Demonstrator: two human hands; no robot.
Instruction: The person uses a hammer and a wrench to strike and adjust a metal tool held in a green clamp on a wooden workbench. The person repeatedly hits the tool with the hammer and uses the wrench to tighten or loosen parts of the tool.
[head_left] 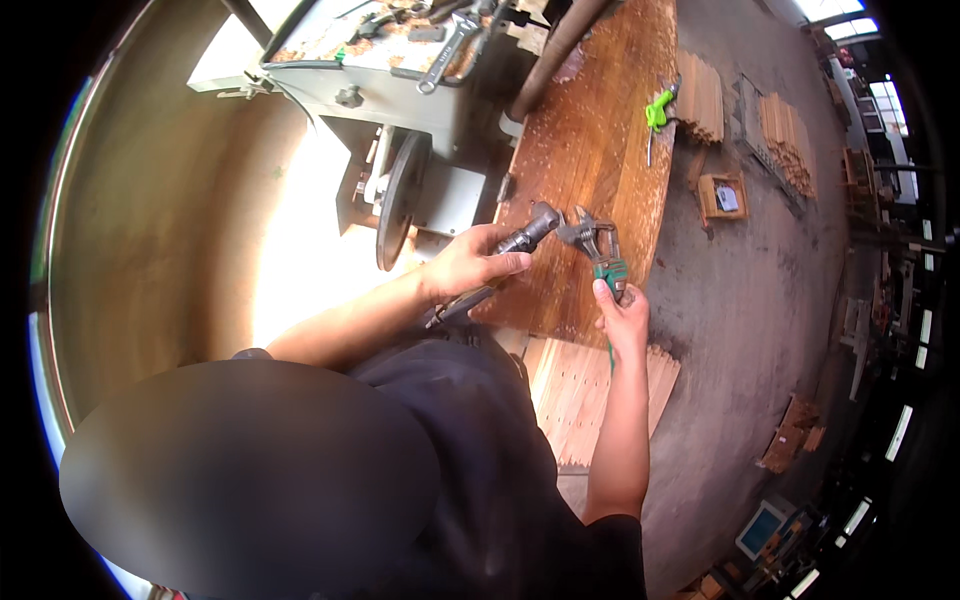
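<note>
Background items, all sides

Bench top [595,130]: brown wood, pale flecks all over. Bright green gun-shaped tool [657,110] at its right edge. Stack of pale wood strips [700,98] just right of that; second stack [786,142] farther right. Small wooden box [708,198] below the stacks, pale item inside. Grey machine [370,98] upper left, dark round wheel [402,205] on its lower part. Metal spanner [448,57] and other tools, partly unclear, on top, wood chips around them. Light boards [570,395] past bench's near end. Device with bluish screen [762,528] lower right. Grey floor [715,390] on right.
</note>
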